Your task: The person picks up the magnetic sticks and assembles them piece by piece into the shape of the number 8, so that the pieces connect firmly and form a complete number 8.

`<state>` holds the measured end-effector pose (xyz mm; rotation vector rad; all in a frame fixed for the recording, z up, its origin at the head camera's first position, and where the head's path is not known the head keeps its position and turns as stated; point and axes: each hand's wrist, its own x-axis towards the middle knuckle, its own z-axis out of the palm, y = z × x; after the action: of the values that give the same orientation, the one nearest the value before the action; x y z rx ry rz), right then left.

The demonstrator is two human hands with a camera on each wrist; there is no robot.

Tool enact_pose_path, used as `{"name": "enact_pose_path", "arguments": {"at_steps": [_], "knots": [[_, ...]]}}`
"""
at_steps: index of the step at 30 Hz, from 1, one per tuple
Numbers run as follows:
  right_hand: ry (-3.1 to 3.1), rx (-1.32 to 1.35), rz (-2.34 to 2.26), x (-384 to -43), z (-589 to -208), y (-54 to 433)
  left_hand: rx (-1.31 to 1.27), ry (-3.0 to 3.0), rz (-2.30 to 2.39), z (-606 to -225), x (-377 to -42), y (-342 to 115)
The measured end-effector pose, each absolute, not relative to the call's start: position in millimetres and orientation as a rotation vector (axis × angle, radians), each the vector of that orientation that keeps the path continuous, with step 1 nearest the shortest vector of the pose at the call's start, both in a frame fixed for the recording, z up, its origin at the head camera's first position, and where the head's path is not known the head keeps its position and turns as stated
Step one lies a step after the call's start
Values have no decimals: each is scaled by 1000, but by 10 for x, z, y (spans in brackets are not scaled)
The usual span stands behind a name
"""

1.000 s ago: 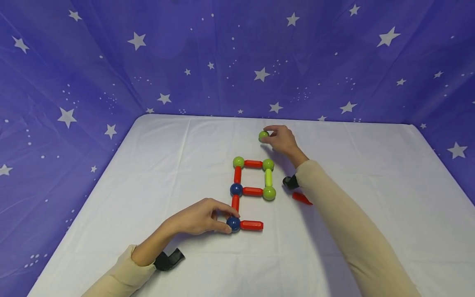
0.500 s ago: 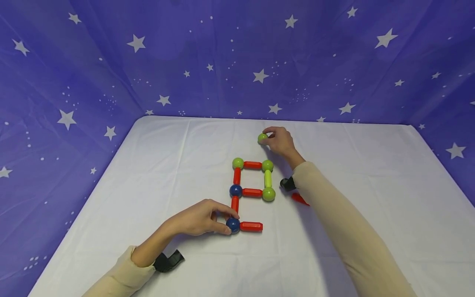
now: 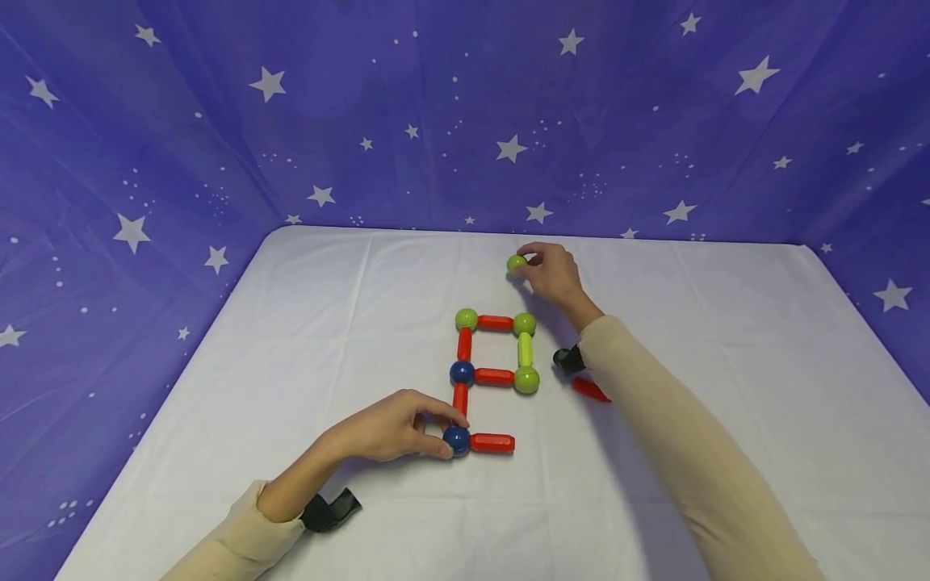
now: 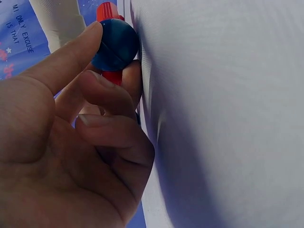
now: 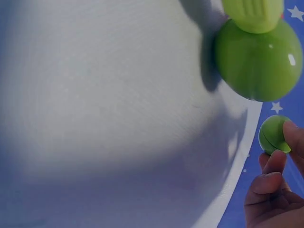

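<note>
My left hand (image 3: 398, 424) pinches a dark blue ball (image 3: 457, 440) between thumb and fingers at the near corner of a ball-and-rod figure on the cloth. A red rod (image 3: 492, 443) sticks out right from that ball, its far end free. Another red rod (image 3: 461, 401) leads up to a second blue ball (image 3: 462, 372). Beyond it, rods and green balls form a square, with a light green rod (image 3: 525, 350) as its right side. My right hand (image 3: 554, 273) pinches a loose green ball (image 5: 274, 134) past the square's far side.
A loose red rod (image 3: 591, 390) lies right of the square, partly covered by the right sleeve (image 3: 654, 420). Black wrist straps hang below both wrists. A purple star-print cloth (image 3: 407, 97) rises behind the white table (image 3: 305, 307).
My right hand with the green ball shifts slightly nearer, then back away again. The left hand keeps its pinch on the blue ball, and the figure keeps its shape.
</note>
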<state>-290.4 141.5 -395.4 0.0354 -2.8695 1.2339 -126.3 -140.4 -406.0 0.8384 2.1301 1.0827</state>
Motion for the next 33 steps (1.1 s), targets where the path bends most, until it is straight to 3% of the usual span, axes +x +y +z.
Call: {"name": "enact_pose_path", "arguments": {"at_steps": [16,33], "knots": [[-2855,235,1345,-2561,-3735,1473,845,2133,1086,-4068,-1249,-1422],[-2805,417,1523,-1493,-3734,1647,830,2128,1064,-4045,-1277,-1399]]}}
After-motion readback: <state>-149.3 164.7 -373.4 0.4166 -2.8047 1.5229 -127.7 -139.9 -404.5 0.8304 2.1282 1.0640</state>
